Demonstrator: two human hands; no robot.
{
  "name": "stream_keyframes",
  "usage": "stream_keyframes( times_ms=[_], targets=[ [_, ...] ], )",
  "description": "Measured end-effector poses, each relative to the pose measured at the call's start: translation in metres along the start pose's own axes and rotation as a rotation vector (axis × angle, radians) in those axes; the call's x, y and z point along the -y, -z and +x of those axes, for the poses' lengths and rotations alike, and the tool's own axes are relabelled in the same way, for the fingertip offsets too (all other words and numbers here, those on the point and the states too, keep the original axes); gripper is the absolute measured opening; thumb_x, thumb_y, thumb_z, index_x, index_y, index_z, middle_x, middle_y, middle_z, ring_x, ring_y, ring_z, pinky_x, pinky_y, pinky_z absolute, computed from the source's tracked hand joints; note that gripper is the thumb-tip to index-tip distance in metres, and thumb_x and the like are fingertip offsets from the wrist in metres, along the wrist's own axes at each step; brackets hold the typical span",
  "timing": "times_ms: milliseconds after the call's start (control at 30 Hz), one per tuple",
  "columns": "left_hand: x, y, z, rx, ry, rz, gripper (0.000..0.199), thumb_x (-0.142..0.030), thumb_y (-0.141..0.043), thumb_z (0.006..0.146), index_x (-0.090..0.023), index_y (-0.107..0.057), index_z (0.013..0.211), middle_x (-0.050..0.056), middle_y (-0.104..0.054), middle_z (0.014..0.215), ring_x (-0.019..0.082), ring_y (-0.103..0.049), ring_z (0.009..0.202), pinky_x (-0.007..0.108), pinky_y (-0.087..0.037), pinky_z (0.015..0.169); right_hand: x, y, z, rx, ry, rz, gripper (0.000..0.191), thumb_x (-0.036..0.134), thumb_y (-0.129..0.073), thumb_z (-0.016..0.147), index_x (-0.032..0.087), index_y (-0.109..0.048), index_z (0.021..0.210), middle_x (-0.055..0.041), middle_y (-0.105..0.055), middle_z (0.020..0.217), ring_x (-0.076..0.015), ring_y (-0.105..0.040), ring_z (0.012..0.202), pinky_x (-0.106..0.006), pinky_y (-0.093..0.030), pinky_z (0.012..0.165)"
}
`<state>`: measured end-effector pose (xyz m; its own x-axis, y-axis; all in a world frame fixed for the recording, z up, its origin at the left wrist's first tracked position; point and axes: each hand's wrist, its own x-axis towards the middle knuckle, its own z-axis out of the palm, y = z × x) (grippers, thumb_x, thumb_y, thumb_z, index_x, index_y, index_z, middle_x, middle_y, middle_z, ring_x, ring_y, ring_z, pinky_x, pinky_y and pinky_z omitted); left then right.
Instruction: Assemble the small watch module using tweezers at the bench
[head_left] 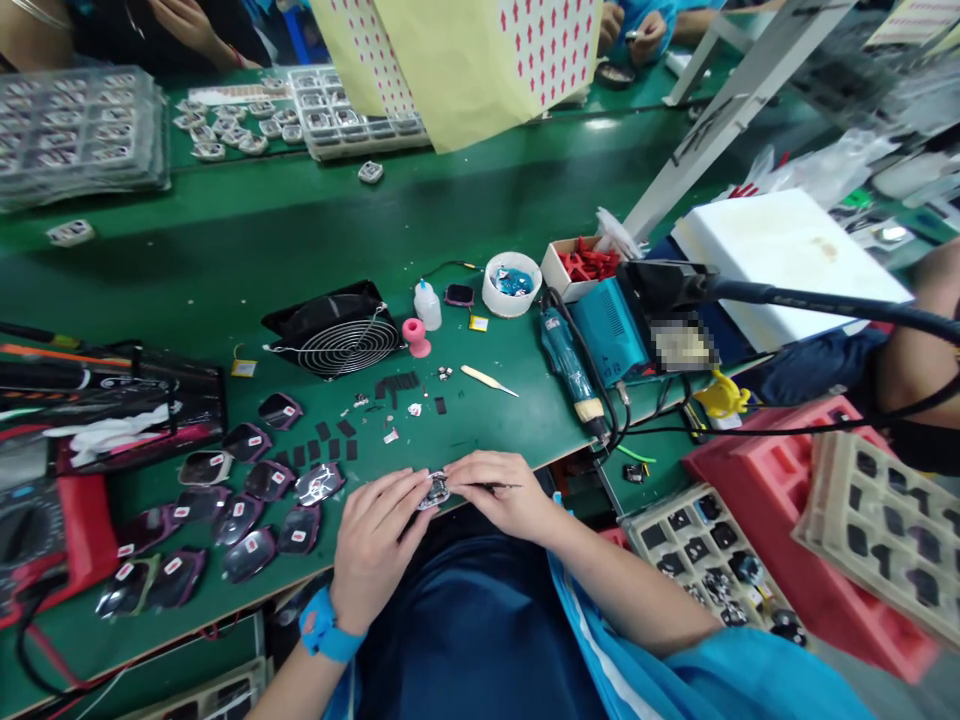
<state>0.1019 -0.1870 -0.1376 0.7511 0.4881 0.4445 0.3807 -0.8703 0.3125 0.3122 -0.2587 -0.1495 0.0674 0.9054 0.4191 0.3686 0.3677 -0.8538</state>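
Observation:
At the front edge of the green bench, my left hand (381, 530) is closed on a small silvery watch case (436, 490), pinched between fingers and thumb. My right hand (501, 492) meets it from the other side, its fingers wrapped round a thin dark tool (495, 486) that may be tweezers. The tool's tip is hidden by my fingers at the case. Just beyond my hands lie small black pads (351, 450), a white scrap (391, 435) and a pale-handled pointed tool (487, 380). Several dark-faced watch units (250, 553) with purplish rims lie left of my left hand.
A black fan (334, 330), white bottle (427, 305), pink spool (415, 338) and white tub (512, 285) stand further back. An electric screwdriver (566, 365) lies beside a teal box (611, 330). A red multimeter (67, 530) sits left, component trays (712, 560) right. Co-workers' hands (645, 40) show opposite.

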Motion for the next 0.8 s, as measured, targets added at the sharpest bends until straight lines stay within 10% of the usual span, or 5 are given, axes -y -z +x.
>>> stream_keyframes(
  times_ms=[800],
  targets=[
    [-0.0010,-0.0014,-0.0030,-0.010,0.027,-0.076,0.018,-0.016,-0.066,0.102,-0.017,-0.067,0.120,0.008,-0.076,0.120,0.026,-0.068,0.114,0.039,-0.051,0.097,-0.0010,-0.0025,-0.0043,-0.017,0.119,0.002,0.012,0.018,-0.065,0.103,0.018,-0.076,0.102,-0.0098,-0.081,0.104,-0.0188,-0.078,0.102,-0.031,-0.064,0.090]
  ],
)
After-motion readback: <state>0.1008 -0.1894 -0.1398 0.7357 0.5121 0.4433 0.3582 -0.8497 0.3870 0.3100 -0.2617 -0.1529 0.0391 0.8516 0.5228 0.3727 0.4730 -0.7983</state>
